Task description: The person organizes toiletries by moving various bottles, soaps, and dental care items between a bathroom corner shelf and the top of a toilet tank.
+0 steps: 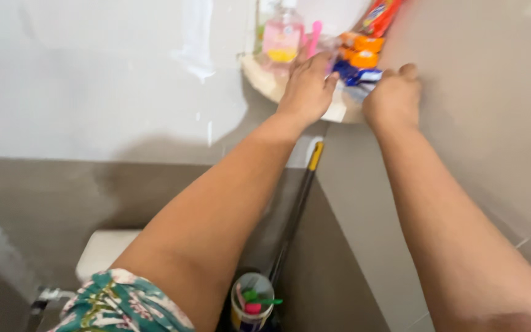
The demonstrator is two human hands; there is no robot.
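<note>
Tiled bathroom corner: left hand [307,86] flat, fingers spread on packets [359,58] on shelf [265,80], right hand [393,97] curled at shelf edge, grasp unclear; sorting under way, firm pinch needed.

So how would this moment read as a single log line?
left hand: on corner shelf, by packets | right hand: at shelf edge, on blue packet | pink bottle behind

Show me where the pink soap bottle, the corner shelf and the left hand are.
pink soap bottle [282,37], head view, on its pink body.
corner shelf [259,74], head view, on its front rim.
left hand [308,86], head view, on its back.
</note>
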